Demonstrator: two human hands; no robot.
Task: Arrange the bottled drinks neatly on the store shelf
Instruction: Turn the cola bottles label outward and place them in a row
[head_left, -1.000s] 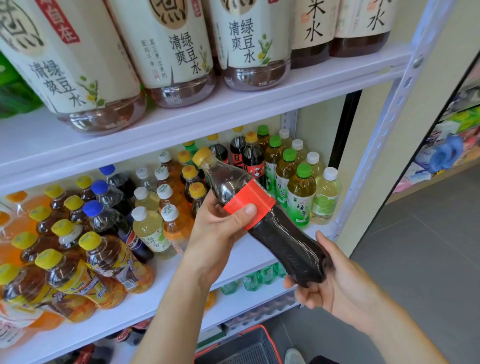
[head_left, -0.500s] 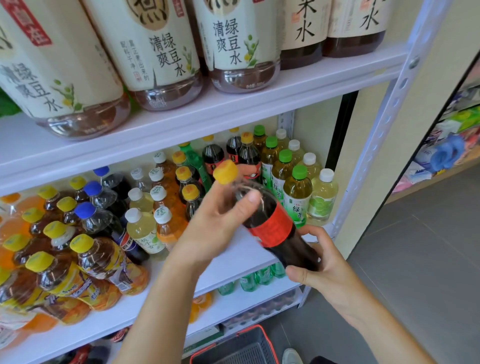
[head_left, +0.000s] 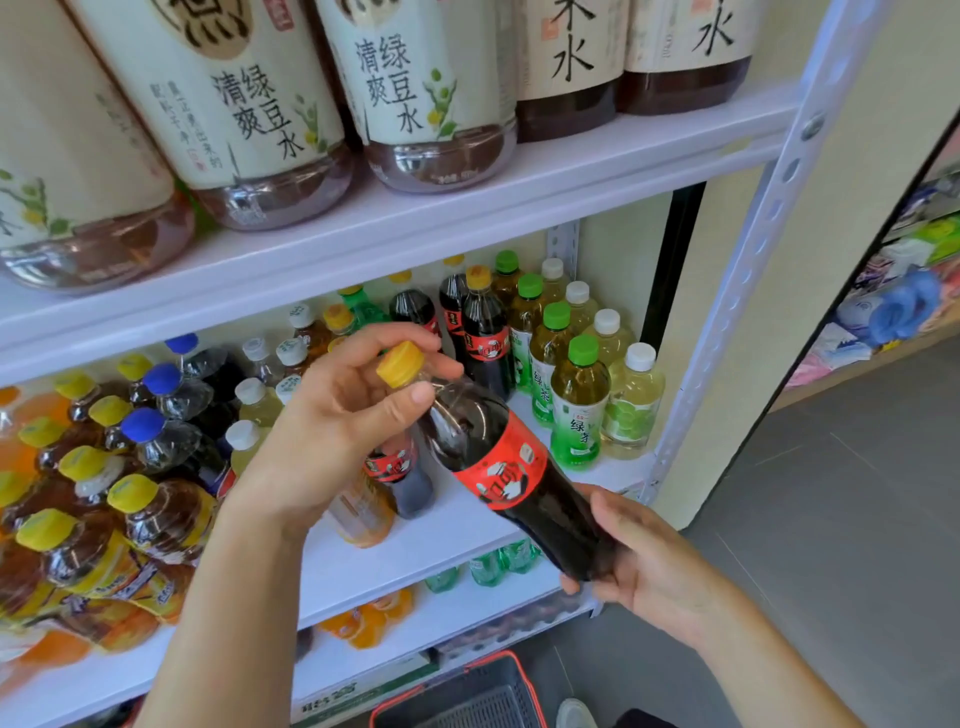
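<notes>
Nearest the camera, the right hand (head_left: 654, 566) cups the base of the cola bottle (head_left: 498, 467), fingers curled under its rounded bottom. The left hand (head_left: 332, 431), which a second ago gripped the red label band, has slid up to pinch the neck just below the yellow cap (head_left: 400, 364). The bottle has swung from a low slant to nearly upright and is held in the air in front of the middle shelf (head_left: 363, 566), apparently to be stood in line. It is smooth, waisted clear plastic, dark with liquid, under a glossy wrap. Just behind it, a matching cola (head_left: 400, 478) stands on the white board. Further back stand green-capped tea bottles (head_left: 579, 410) and more cola (head_left: 485, 332).
</notes>
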